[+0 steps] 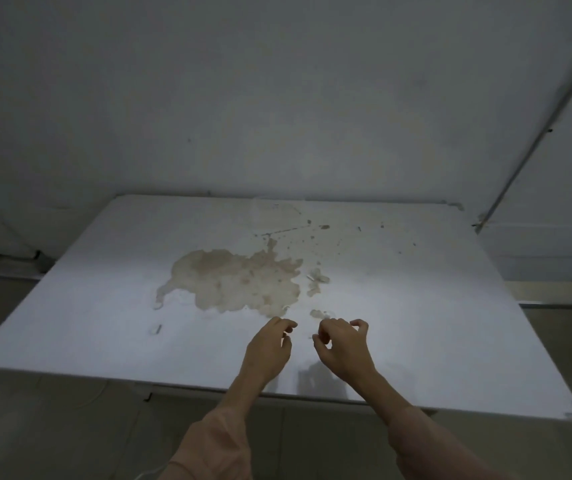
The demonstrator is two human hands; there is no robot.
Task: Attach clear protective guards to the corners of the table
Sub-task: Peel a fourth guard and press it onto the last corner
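Over the stained table (87, 323), left hand (270, 344) and right hand (343, 344) curl fingers (360, 323)

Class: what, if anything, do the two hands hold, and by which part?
It cannot be told. The left hand and right hand curl their fingers as if pinching, but no object shows.

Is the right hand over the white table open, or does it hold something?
Cannot tell. The right hand curls its fingers inward over the white stained table, but nothing visible shows between them.
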